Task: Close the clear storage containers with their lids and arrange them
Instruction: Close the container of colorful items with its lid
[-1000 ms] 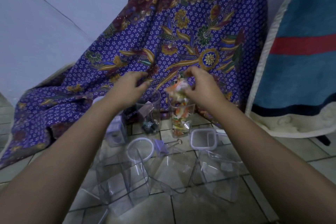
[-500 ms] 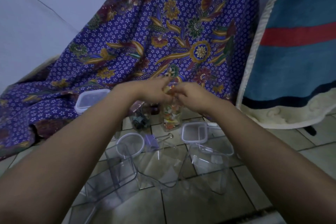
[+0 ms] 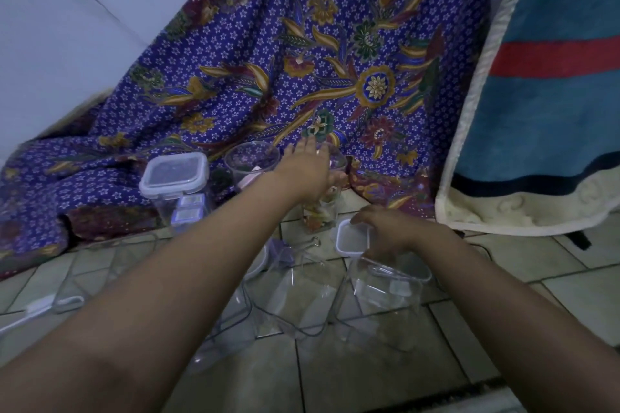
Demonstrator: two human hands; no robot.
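Tall clear container (image 3: pixel 318 214) with colourful pieces inside stands upright on the tiled floor (image 3: pixel 369 372), at the foot of a purple batik cloth (image 3: pixel 302 60). The left hand (image 3: pixel 307 168) lies flat over its mouth, fingers (image 3: pixel 308 146) straight and close together, gripping nothing; a ring shows on one finger. Just in front and to the right, the right hand (image 3: pixel 392 231) holds a small square lid (image 3: pixel 350 240) with a white rim, fingers (image 3: pixel 360 216) curled over its far edge.

To the left a closed square container (image 3: pixel 174 178) wears a white-rimmed lid, and small pale boxes show through its wall. Between it and the tall one stands an open round container (image 3: pixel 251 157) with dark contents and a pale tag (image 3: pixel 250 180), too blurred to read. Nearer the person, two empty containers (image 3: pixel 292 298) (image 3: pixel 385 292) lie on the tiles. A binder clip (image 3: pixel 313 241) and a round lid (image 3: pixel 260 261), partly hidden by the left forearm, lie just beyond them. A blue rug with a red stripe (image 3: pixel 553 111) leans at the right.

Half a second ago both hands met at the top of the tall container. The right hand has since dropped to the square lid, while the left stays on top with its fingers now stretched out.
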